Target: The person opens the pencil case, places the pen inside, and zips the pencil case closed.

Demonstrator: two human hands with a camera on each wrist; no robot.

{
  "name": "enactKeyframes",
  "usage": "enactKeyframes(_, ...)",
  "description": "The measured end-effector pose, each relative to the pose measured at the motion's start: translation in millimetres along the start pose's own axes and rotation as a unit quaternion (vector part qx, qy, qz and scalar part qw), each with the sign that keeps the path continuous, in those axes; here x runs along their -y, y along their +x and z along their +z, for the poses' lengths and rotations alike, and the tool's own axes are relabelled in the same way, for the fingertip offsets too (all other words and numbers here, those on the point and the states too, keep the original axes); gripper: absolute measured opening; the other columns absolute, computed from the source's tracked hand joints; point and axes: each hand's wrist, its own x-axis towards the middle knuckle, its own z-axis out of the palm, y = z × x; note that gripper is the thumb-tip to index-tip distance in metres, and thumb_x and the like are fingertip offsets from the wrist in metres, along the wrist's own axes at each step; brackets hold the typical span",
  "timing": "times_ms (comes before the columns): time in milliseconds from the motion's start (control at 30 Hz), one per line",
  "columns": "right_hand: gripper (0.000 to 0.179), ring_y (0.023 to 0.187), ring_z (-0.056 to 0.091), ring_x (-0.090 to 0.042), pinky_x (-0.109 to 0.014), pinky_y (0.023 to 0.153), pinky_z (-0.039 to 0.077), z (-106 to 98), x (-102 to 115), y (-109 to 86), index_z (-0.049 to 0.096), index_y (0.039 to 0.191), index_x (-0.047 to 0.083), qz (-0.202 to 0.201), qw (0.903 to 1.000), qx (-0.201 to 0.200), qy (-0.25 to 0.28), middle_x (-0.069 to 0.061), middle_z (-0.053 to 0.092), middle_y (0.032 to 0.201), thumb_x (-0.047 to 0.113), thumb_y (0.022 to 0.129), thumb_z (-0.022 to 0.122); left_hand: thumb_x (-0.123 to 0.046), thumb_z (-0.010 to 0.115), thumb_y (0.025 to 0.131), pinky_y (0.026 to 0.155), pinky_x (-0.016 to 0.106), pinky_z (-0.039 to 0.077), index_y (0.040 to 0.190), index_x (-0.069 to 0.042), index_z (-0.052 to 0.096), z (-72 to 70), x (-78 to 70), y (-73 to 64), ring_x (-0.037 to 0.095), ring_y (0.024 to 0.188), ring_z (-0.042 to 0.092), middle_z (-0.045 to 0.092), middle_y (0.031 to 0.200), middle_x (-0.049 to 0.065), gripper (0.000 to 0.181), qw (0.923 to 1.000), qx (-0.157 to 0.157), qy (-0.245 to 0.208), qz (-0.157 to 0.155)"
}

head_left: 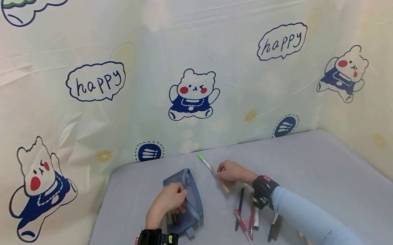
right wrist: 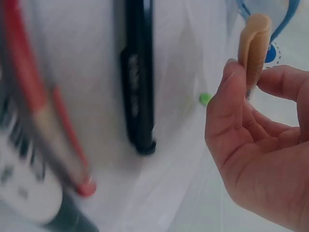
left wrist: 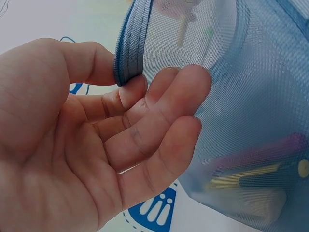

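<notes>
A blue mesh pencil case [head_left: 194, 195] lies left of the middle of the table. My left hand [head_left: 170, 199] is over it, thumb and forefinger pinching its zippered edge [left wrist: 135, 43]; the other fingers are bent loosely beside the mesh. Through the mesh show several pens [left wrist: 246, 176]. To the right, my right hand [head_left: 233, 171] pinches a marker with a tan cap [right wrist: 256, 46] between thumb and fingers, cap upward in the right wrist view. The fingers hide most of its barrel. A bright green pen end [head_left: 200, 156] shows beyond this hand; I cannot tell whether it belongs to another pen.
Below my right hand several loose pens lie on the grey table [head_left: 345, 184]: a black pen [head_left: 240, 212], a red-capped clear pen [head_left: 245, 228] and dark ones [head_left: 273, 228] beside my right forearm. A patterned curtain [head_left: 237, 90] hangs behind the table.
</notes>
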Motion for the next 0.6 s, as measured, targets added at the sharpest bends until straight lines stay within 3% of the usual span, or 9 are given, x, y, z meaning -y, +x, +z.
enactKeyframes(267, 0.023, 0.064, 0.062, -0.015, -0.031, 0.059, 0.055, 3, 8, -2.4, 0.066, 0.107, 0.005, -0.014, 0.9972, 0.030, 0.067, -0.006, 0.065, 0.085, 0.021, 0.091, 0.060, -0.015, 0.048, 0.097, 0.057, 0.036, 0.054, 0.079, -0.007, 0.053, -1.2, -1.3, -0.1, 0.020, 0.059, 0.065, 0.062, 0.072, 0.007, 0.020, 1.0000, -0.002, 0.000, 0.000)
enactKeyframes(600, 0.023, 0.058, 0.063, -0.014, -0.027, 0.053, 0.054, 12, 21, -7.5, 0.067, 0.107, 0.004, -0.052, 0.9920, 0.064, 0.096, -0.006, 0.067, 0.080, 0.018, 0.090, 0.061, -0.016, 0.049, 0.098, 0.058, 0.036, 0.055, 0.080, -0.007, 0.053, -1.1, -0.3, 0.8, 0.019, 0.060, 0.064, 0.063, 0.071, 0.007, 0.020, 1.0000, 0.002, 0.004, -0.004)
